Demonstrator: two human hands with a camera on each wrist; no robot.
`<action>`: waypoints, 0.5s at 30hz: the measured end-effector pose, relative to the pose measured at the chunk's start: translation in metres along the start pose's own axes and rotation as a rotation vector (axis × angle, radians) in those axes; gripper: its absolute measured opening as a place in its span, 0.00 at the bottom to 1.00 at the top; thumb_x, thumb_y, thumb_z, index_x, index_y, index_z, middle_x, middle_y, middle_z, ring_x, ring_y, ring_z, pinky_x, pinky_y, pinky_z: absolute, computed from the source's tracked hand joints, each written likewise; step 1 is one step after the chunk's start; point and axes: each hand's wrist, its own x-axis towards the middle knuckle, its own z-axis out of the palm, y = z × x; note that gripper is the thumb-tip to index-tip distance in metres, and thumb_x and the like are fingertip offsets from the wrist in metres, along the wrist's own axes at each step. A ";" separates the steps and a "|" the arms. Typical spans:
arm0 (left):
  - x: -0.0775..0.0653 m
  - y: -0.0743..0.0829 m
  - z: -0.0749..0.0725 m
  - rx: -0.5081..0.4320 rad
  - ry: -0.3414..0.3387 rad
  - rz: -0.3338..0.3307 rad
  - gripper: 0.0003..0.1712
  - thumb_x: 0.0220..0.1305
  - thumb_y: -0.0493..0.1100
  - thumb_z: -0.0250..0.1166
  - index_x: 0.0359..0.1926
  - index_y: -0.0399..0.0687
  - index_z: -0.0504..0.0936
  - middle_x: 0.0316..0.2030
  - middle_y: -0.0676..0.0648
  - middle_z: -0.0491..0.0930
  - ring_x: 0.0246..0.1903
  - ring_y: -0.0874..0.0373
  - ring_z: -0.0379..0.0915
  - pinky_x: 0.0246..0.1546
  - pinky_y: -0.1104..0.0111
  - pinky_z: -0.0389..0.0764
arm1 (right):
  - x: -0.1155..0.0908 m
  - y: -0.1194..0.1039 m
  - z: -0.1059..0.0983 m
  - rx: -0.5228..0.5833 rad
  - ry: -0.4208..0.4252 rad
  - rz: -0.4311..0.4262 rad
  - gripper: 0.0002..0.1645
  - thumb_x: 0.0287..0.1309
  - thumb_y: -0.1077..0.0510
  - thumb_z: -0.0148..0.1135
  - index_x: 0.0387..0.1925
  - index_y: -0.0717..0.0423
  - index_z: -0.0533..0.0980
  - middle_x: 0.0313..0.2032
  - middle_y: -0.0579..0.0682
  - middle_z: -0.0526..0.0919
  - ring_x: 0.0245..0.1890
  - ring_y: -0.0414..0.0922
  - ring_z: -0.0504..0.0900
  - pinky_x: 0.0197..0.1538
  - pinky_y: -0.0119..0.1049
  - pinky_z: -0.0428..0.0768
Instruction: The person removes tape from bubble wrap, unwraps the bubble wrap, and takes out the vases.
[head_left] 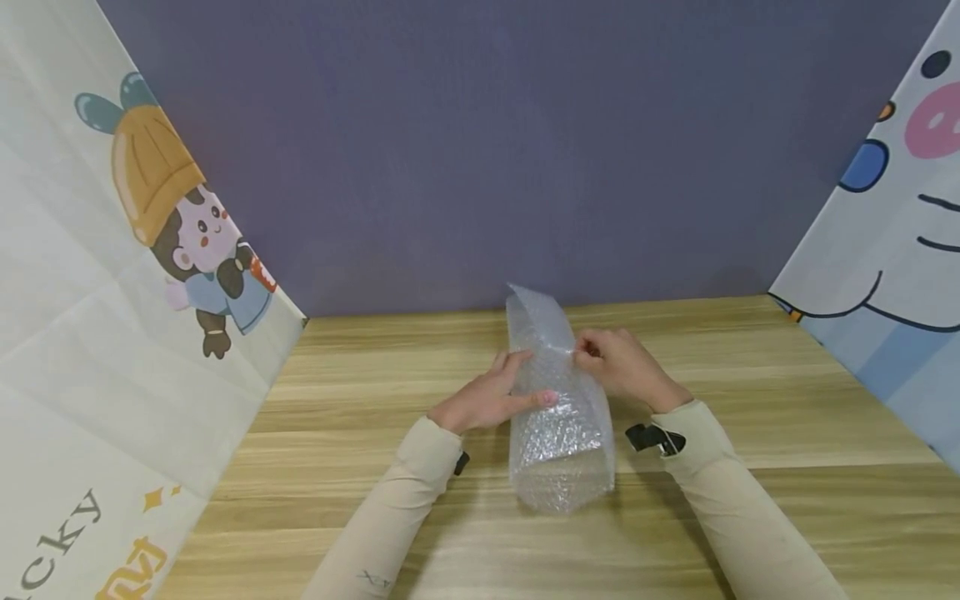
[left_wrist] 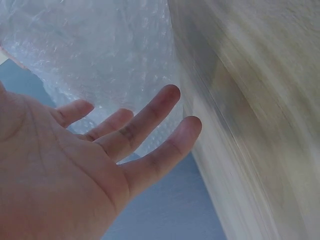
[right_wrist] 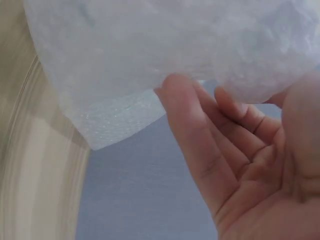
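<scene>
A clear bubble wrap bag lies lengthwise on the wooden table, its far end flaring up in a loose flap. My left hand is at its left side, thumb and a fingertip resting on the top layer. In the left wrist view, the fingers of that hand are spread and only slightly bent beside the plastic. On the opposite side, my right hand pinches the bag's right edge. From the right wrist, curled fingers show against the plastic. Whether anything is inside the bag, I cannot tell.
The wood-grain table meets a dark blue-grey wall at the back, close to the bag's far end. Printed cartoon sheets flank the table, a left one and a right one. Dark straps sit at the cuffs.
</scene>
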 end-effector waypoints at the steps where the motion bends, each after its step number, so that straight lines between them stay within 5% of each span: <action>1: 0.000 0.000 0.000 0.000 0.001 0.000 0.61 0.59 0.84 0.52 0.82 0.64 0.42 0.83 0.43 0.34 0.74 0.38 0.61 0.71 0.44 0.67 | 0.000 0.000 0.000 0.004 0.002 0.003 0.06 0.68 0.62 0.59 0.33 0.54 0.80 0.27 0.47 0.84 0.24 0.40 0.74 0.30 0.33 0.75; 15: 0.000 -0.001 -0.002 0.010 0.003 0.006 0.61 0.59 0.84 0.53 0.82 0.62 0.43 0.83 0.42 0.34 0.73 0.38 0.63 0.71 0.44 0.68 | 0.000 0.002 -0.001 0.045 0.025 0.009 0.06 0.65 0.62 0.60 0.31 0.55 0.79 0.26 0.48 0.84 0.24 0.40 0.74 0.28 0.32 0.74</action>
